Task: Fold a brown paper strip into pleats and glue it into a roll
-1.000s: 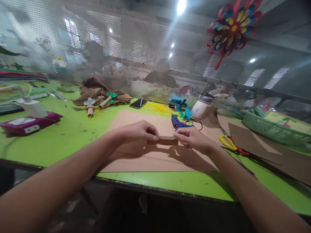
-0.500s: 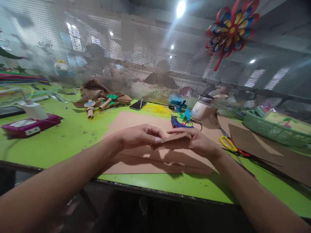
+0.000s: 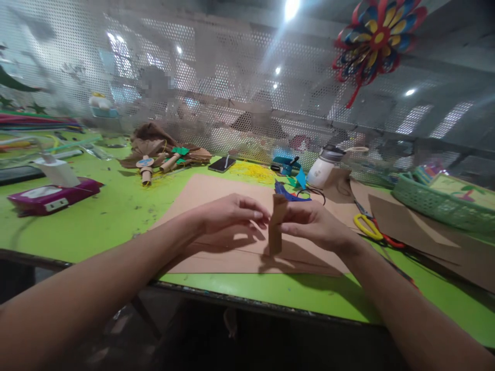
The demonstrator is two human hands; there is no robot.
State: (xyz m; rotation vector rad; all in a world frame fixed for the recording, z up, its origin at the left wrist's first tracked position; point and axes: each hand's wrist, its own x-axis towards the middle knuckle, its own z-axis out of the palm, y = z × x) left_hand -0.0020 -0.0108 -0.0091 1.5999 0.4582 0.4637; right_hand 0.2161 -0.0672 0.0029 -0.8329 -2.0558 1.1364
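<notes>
Upright between my hands is a small folded piece of brown paper point(image 3: 276, 234). My right hand point(image 3: 313, 222) pinches it from the right side. My left hand point(image 3: 237, 212) hovers just left of the paper, its fingers slightly curled and apart, with nothing in them. Below both hands lies a large tan paper sheet point(image 3: 224, 260) on the green table. Behind my right hand rests a blue glue gun point(image 3: 283, 192), partly hidden.
Scissors with yellow handles point(image 3: 367, 227) lie right, beside brown sheets point(image 3: 402, 221) and a green basket point(image 3: 436, 203). At the back are a white bottle point(image 3: 323, 167), a phone point(image 3: 221, 164) and paper crafts point(image 3: 154, 154). A purple power strip point(image 3: 58, 198) sits left.
The brown paper piece has turned from lying sideways to upright in my right hand. My left hand has come off it. The view has shifted slightly.
</notes>
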